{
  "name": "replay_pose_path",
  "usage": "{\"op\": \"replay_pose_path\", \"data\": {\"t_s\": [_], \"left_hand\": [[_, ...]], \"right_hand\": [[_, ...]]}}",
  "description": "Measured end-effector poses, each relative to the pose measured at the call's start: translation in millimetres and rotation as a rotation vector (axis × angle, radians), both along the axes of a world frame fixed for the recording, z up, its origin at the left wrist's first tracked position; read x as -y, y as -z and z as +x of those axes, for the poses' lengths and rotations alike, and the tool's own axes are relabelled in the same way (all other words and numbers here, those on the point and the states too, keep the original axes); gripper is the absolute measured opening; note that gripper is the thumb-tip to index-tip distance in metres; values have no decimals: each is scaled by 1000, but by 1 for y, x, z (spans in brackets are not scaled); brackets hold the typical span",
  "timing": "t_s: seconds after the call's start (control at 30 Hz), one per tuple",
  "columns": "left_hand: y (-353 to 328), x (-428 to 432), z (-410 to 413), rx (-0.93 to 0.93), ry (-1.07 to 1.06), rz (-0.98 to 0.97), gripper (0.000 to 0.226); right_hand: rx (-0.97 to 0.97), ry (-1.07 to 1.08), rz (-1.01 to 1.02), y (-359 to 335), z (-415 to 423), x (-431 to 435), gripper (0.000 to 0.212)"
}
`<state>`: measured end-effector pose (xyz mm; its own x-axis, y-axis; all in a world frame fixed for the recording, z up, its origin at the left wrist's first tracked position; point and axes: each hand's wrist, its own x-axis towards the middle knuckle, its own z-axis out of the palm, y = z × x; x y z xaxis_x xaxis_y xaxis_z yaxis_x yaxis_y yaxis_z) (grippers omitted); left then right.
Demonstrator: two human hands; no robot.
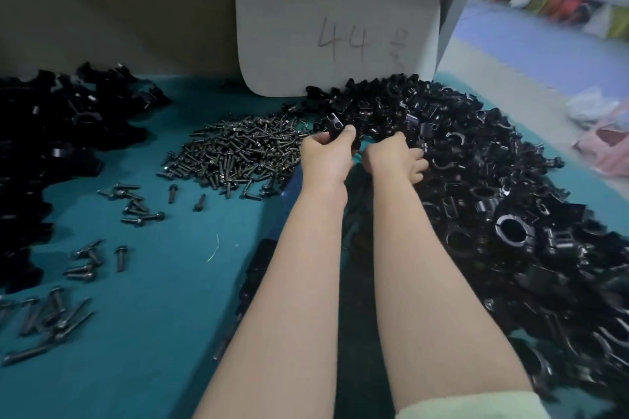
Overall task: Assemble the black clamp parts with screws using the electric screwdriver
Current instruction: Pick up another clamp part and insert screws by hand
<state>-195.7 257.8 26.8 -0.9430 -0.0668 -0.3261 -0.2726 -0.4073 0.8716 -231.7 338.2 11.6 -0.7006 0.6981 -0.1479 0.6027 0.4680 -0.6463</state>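
A: Progress on this clamp?
B: Barely begun: left hand pinches one clamp part above the pile; right hand digs among the parts, grip unclear. Unused screws lie on the bench.

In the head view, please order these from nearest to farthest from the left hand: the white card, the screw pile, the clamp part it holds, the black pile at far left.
1. The clamp part, gripped in the left hand.
2. The screw pile, just left of the hand.
3. The white card, behind, standing at the back.
4. The black pile, at far left.
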Motion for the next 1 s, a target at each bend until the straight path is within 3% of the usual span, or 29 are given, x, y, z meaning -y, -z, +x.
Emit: {"op": "replay_pose_path", "data": {"t_s": [0.33,0.47,0.83,1.0], "left_hand": [[-5,10,4,10,46,292,22],[-6,17,6,5,56,305,12],[-15,44,16,-54,-35,93,20],[-15,34,20,-7,-3,230,17]], "right_hand": [[104,-92,121,12,-5,3,39],[113,-58,171,14,-5,3,38],[66,-31,160,12,4,13,44],[-21,21,167,11,9,14,34]]}}
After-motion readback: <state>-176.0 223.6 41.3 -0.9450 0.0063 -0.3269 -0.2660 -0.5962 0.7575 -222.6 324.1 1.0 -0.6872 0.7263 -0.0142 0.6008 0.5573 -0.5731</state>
